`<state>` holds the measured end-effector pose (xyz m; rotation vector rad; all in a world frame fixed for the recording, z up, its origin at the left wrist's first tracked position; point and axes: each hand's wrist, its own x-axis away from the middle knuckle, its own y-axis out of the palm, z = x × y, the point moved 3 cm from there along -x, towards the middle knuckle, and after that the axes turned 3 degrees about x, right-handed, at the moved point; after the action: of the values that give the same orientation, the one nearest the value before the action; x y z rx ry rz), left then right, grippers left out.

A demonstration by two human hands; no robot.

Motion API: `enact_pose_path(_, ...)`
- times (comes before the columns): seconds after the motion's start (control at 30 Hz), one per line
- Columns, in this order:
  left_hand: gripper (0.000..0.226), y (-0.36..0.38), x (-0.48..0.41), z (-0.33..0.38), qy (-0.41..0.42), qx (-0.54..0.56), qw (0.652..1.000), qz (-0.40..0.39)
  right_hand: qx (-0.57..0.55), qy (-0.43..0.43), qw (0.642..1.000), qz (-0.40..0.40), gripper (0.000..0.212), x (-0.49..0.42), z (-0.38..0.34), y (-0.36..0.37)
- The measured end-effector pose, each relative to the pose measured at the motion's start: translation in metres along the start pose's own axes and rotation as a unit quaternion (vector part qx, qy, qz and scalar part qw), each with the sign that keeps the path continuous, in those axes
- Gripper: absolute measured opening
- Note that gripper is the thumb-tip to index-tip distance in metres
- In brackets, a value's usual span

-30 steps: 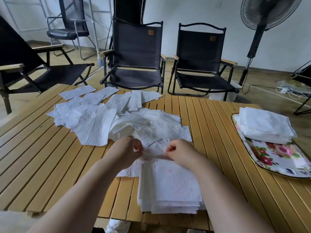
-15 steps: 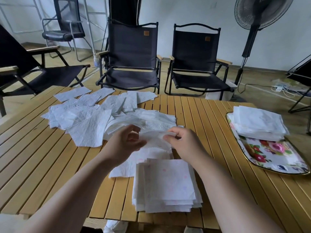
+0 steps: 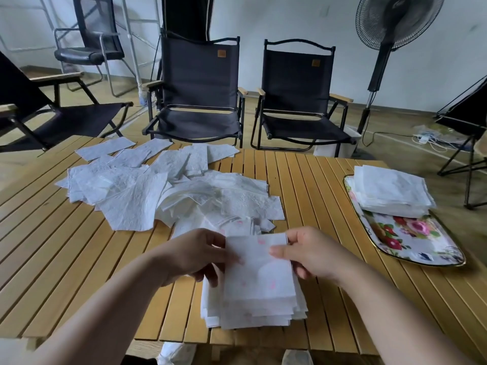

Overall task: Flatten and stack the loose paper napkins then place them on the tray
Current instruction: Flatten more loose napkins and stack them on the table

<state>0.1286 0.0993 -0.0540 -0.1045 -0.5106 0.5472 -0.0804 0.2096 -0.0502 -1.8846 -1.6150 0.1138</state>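
Heap [image 3: 168, 196] of loose napkins, crumpled and overlapping, lies on the slatted table [image 3: 66, 246], left and centre. My left hand [image 3: 195, 255] pinches the left edge of one napkin [image 3: 259, 264], fingers curled round it. The napkin is flat, with faint pink print, right over the stack [image 3: 253, 309] at the near table edge; can't tell if it touches the stack. My right hand [image 3: 313, 255] pinches its right edge, thumb on top. Far right, a floral tray [image 3: 421, 241] on the table carries a tray stack [image 3: 390, 191] at its far end. Black chairs [image 3: 200, 83] and a fan [image 3: 398, 19] stand behind.
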Motion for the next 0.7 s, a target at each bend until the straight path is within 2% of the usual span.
enact_pose_path(0.1, 0.021, 0.002, -0.002, -0.001, -0.032, -0.033, 0.999, 0.002, 0.121, 0.023, 0.992, 0.007, 0.027, 0.0, 0.004, 0.003)
enact_pose_path(0.2, 0.029, -0.008, -0.005, -0.004, -0.049, -0.03, 0.998, 0.033, 0.181, 0.016, 0.979, 0.092, 0.046, -0.007, -0.002, 0.004)
enact_pose_path(0.27, 0.021, -0.023, -0.011, -0.01, -0.034, -0.085, 0.988, 0.125, 0.171, -0.01, 0.973, 0.156, 0.041, -0.015, -0.009, 0.005)
enact_pose_path(0.33, 0.012, -0.039, -0.016, -0.016, -0.011, -0.198, 0.956, 0.217, 0.137, -0.039, 0.973, 0.184, 0.024, -0.027, -0.016, 0.01)
enact_pose_path(0.4, 0.019, -0.043, -0.018, -0.023, -0.002, -0.275, 0.935, 0.222, 0.126, -0.043, 0.978, 0.162, 0.013, -0.041, -0.019, 0.02)
enact_pose_path(0.53, 0.038, -0.042, -0.027, -0.034, 0.023, -0.327, 0.928, 0.177, 0.178, -0.001, 0.982, 0.07, 0.017, -0.066, -0.017, 0.047)
enact_pose_path(0.7, 0.029, -0.041, -0.034, -0.033, 0.061, -0.354, 0.907, 0.22, 0.193, 0.023, 0.98, 0.05, 0.036, -0.077, -0.019, 0.053)
